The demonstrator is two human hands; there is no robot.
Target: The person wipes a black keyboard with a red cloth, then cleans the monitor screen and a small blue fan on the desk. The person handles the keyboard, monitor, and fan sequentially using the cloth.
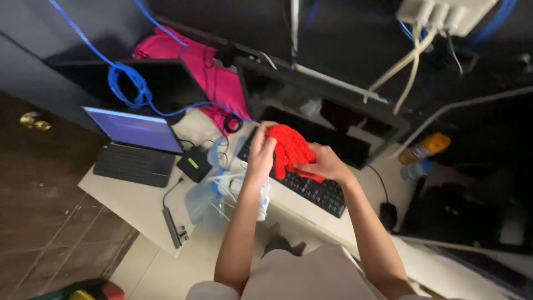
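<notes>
Head view: both hands hold a red knitted piece (288, 149) up over the black keyboard (316, 191); it is bunched and part-formed, with the work on it looking mid-way. Left hand (261, 155) fingers are closed on its left edge, right hand (325, 164) fingers pinch its lower right, the yarn between them.

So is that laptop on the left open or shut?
Open: the laptop has its lid raised, the screen glowing purple-blue above the dark keyboard.
</notes>
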